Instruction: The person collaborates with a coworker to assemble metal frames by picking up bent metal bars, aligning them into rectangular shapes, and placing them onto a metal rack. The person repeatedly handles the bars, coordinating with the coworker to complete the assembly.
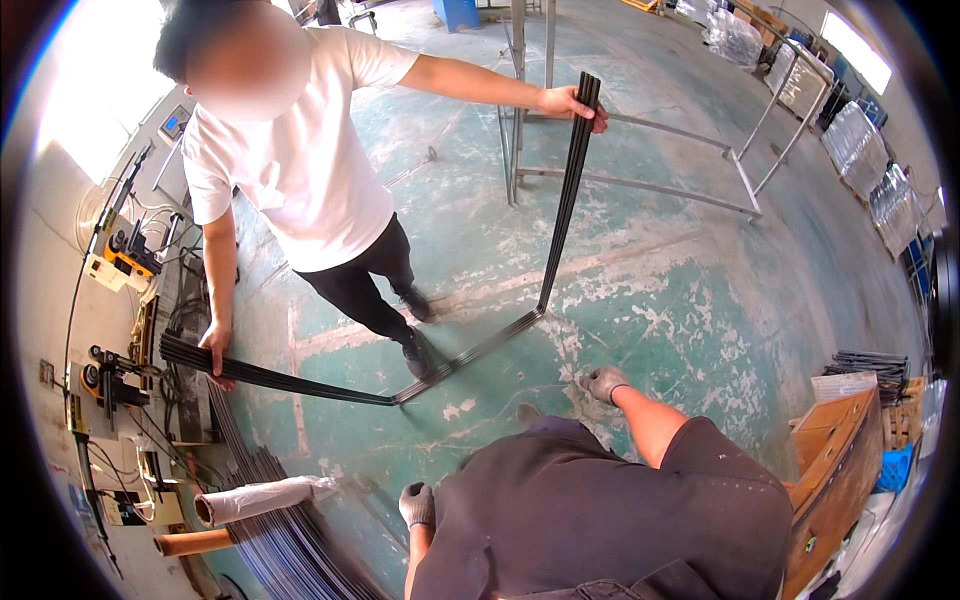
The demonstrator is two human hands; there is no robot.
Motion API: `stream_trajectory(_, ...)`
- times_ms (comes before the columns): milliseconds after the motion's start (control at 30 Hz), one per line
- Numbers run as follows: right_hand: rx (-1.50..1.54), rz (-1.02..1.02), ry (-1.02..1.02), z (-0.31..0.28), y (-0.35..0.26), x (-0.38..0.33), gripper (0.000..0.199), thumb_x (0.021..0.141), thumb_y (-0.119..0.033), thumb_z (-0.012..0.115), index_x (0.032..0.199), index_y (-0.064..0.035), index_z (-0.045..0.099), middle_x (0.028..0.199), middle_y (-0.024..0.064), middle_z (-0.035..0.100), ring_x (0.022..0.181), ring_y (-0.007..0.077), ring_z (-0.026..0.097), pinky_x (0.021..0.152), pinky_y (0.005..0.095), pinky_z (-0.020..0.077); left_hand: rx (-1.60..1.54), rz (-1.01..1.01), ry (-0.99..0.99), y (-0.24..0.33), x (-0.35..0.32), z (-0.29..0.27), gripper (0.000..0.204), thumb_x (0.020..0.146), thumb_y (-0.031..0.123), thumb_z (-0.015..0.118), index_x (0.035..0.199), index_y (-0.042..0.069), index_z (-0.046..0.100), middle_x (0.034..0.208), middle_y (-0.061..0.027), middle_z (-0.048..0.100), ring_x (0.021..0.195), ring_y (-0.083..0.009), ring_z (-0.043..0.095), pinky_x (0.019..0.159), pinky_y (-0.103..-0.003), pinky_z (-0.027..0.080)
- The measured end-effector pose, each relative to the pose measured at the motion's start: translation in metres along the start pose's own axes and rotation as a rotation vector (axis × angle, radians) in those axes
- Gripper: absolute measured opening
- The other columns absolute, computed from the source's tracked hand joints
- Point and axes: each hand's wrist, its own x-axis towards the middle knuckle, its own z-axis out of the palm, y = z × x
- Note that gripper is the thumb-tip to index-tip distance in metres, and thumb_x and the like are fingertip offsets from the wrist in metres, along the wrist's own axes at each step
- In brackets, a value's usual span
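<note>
My left hand (417, 506), in a grey work glove, hangs loosely curled beside my dark shirt and holds nothing I can see. Farther right, my right hand (604, 384) wears a similar glove; its fingers are slightly bent, holding nothing visible, above the green floor. In front of me, a person in a white T-shirt (300, 170) grips a bundle of black metal rods (566, 210) bent into a wide U. One of that person's hands (572, 103) is around the right upright end, the other (216, 350) around the left end. My hands are apart from the bundle.
A roll of clear film (262, 500) and a cardboard tube (195, 542) lie across a stack of long dark rods (300, 545) at lower left. Machines (125, 255) line the left wall. A metal frame (640, 185) stands behind; a wooden cabinet (835, 480) is at right.
</note>
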Motion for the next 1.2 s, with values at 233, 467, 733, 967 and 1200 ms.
stream_trajectory(233, 0.038, 0.011, -0.007, -0.002, -0.003, 0.003, 0.051, 0.096, -0.051, 0.069, 0.124, -0.0098, 0.078, 0.126, 0.0184, 0.076, 0.121, 0.0356, 0.07, 0.105, 0.0436, 0.0533, 0.004, 0.025, -0.018, 0.018, 0.008, 0.0, 0.032, 0.085, 0.018, 0.073, 0.11, -0.002, 0.078, 0.103, -0.0159, 0.081, 0.095, -0.0238, 0.077, 0.089, -0.035, 0.059)
stream_trajectory(467, 0.06, 0.037, -0.053, -0.007, -0.009, 0.002, 0.05, 0.098, -0.047, 0.067, 0.128, -0.0088, 0.076, 0.132, 0.0189, 0.073, 0.124, 0.036, 0.069, 0.107, 0.043, 0.0517, -0.004, 0.026, -0.026, 0.032, 0.014, -0.001, 0.03, 0.086, 0.016, 0.074, 0.109, -0.001, 0.078, 0.101, -0.015, 0.081, 0.093, -0.0228, 0.077, 0.088, -0.035, 0.06)
stream_trajectory(733, -0.023, -0.063, 0.024, -0.006, -0.016, 0.037, 0.055, 0.097, -0.05, 0.067, 0.129, -0.0065, 0.076, 0.119, 0.0189, 0.078, 0.113, 0.0352, 0.073, 0.102, 0.0432, 0.0542, 0.023, 0.035, -0.006, 0.072, -0.001, -0.016, 0.034, 0.089, 0.017, 0.07, 0.111, -0.007, 0.075, 0.093, -0.0166, 0.079, 0.079, -0.0205, 0.075, 0.077, -0.034, 0.06)
stream_trajectory(967, 0.09, -0.113, 0.082, 0.007, 0.004, 0.085, 0.042, 0.101, -0.042, 0.07, 0.115, -0.0034, 0.079, 0.085, 0.008, 0.077, 0.072, 0.0185, 0.072, 0.072, 0.0365, 0.0571, -0.108, -0.018, -0.035, 0.072, 0.008, -0.013, 0.034, 0.092, 0.015, 0.07, 0.118, -0.007, 0.073, 0.102, -0.0162, 0.079, 0.084, -0.0199, 0.074, 0.079, -0.033, 0.059)
stream_trajectory(1200, 0.156, -0.073, 0.006, 0.003, -0.01, 0.076, 0.041, 0.101, -0.038, 0.071, 0.117, -0.0005, 0.077, 0.085, 0.008, 0.076, 0.071, 0.017, 0.07, 0.067, 0.035, 0.0565, -0.051, -0.081, -0.008, 0.071, 0.001, -0.013, 0.037, 0.091, 0.017, 0.071, 0.119, -0.006, 0.073, 0.105, -0.0176, 0.079, 0.088, -0.0205, 0.075, 0.083, -0.033, 0.059)
